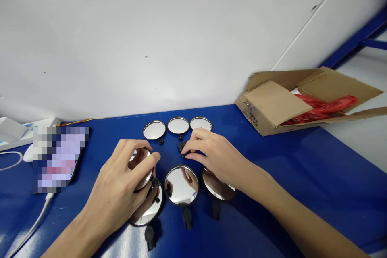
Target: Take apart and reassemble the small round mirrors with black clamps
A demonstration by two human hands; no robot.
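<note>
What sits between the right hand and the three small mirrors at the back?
Nothing visible blocks it. The right hand pinches a small black part just in front of the three small mirrors; only loose black knobs lie there.

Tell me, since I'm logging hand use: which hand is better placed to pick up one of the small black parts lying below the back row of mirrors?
Probably the right hand: its fingertips already touch a small black part. The left hand grips a round mirror.
</note>
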